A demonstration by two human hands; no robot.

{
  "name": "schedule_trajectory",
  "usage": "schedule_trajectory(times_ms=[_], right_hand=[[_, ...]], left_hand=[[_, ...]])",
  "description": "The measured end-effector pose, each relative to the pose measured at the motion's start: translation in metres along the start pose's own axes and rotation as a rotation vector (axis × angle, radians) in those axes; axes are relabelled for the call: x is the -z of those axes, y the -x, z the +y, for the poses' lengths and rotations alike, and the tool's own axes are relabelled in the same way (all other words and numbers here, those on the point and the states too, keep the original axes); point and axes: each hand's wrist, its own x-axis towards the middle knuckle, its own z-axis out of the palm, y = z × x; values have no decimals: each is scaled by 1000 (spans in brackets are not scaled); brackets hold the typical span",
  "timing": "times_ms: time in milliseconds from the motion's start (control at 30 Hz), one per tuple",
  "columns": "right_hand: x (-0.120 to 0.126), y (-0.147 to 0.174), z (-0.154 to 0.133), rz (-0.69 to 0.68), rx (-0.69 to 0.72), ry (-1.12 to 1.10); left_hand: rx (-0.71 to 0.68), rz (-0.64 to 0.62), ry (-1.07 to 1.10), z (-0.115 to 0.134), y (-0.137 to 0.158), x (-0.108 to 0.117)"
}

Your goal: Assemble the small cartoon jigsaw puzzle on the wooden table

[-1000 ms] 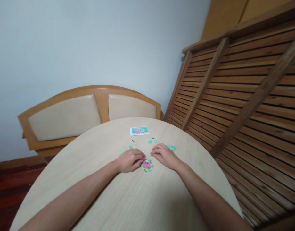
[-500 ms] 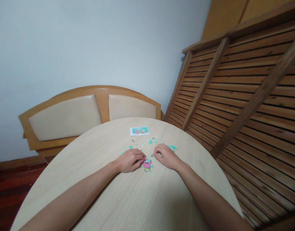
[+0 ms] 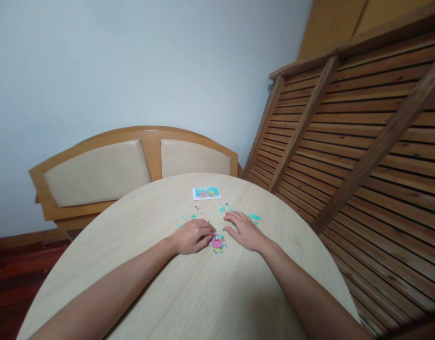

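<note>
A partly joined jigsaw puzzle (image 3: 217, 243) with a pink cartoon figure lies on the table in front of me. My left hand (image 3: 194, 235) rests along its left side, fingers bent together and fingertips on its upper left edge. To the right of the puzzle is my right hand (image 3: 244, 230), its thumb and fingers apart with nothing seen between them. Loose turquoise puzzle pieces (image 3: 222, 208) are scattered beyond both hands. More turquoise pieces (image 3: 254, 217) lie just past my right hand. Some small pieces are too tiny to make out.
A picture card (image 3: 207, 193) with two cartoon figures lies farther back on the round wooden table (image 3: 160, 293). Behind the table stands a padded wooden headboard (image 3: 97, 172). A slatted wooden panel (image 3: 345, 156) leans close along the right side.
My right hand's fingers have spread from a pinch and stretched forward, leaving a gap between thumb and fingers. My left hand has stayed at the puzzle's edge.
</note>
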Motion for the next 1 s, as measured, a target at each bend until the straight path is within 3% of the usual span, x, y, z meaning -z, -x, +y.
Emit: schedule_trajectory(times_ms=[200,600,1000], right_hand=[[-4,-5,2,-83,-63,55],[-6,-57,-8,-155,-190,182],[-1,-15,-18,-53,-104,82]], left_hand=[[-2,8,10,0,2,3],[17,13,22,-3,5,8],[12,2,31,-3,7,6]])
